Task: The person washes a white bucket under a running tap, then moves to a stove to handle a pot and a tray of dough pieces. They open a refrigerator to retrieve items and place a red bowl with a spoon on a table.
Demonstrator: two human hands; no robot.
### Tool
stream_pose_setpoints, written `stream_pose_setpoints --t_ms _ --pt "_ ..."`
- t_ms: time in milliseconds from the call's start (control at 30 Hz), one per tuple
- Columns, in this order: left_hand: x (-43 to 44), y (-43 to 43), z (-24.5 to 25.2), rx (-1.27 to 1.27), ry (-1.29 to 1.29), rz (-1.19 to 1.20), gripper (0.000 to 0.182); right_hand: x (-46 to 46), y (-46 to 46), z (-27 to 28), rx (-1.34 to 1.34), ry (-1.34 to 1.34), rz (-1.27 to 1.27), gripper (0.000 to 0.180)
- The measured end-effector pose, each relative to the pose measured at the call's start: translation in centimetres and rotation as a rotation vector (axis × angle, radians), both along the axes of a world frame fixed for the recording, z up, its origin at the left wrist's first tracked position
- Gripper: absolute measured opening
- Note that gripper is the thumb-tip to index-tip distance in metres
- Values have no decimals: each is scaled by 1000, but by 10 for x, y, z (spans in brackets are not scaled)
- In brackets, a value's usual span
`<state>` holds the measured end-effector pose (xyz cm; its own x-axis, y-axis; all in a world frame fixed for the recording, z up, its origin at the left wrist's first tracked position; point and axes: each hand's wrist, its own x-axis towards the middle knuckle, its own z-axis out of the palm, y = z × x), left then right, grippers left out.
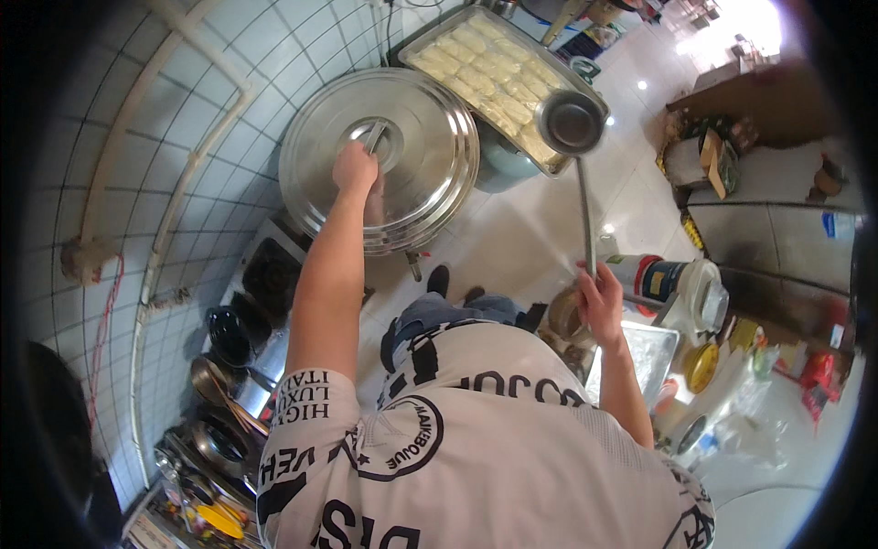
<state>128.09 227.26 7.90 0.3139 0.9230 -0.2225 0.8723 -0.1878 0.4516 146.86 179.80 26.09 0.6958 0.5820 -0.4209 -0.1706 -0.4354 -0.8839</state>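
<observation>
My left hand (pixel 355 168) grips the handle of a large round metal lid (pixel 425 165), which sits on a wide metal pot (pixel 394 246) by the tiled wall. In my right hand (pixel 600 302) is the long handle of a metal ladle (pixel 571 123). The ladle's round bowl is raised, and in this view it overlaps the near right corner of a metal tray (pixel 598 96). Rows of pale dough pieces (pixel 483 65) fill that tray, under what looks like clear plastic film. How far the ladle is above the tray I cannot tell.
A stove burner (pixel 271 271) and dark pans (pixel 230 336) line the wall at left. Plastic buckets (pixel 658 278) and an empty metal tray (pixel 634 360) stand at right. A valve (pixel 414 266) juts from the pot's base. Pipes (pixel 195 154) run along the wall.
</observation>
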Motion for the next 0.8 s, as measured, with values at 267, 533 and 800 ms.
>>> stream_pose_setpoints --t_ms 267,533,800 --pt "-13 12 76 -4 109 -77 26 62 134 -25 -87 -48 335 28" --pt "-109 -24 151 -28 450 113 21 123 257 -73 -237 -661 939 32" --pt "-154 -55 174 -40 652 153 25 36 400 -197 -439 -738 1734 17"
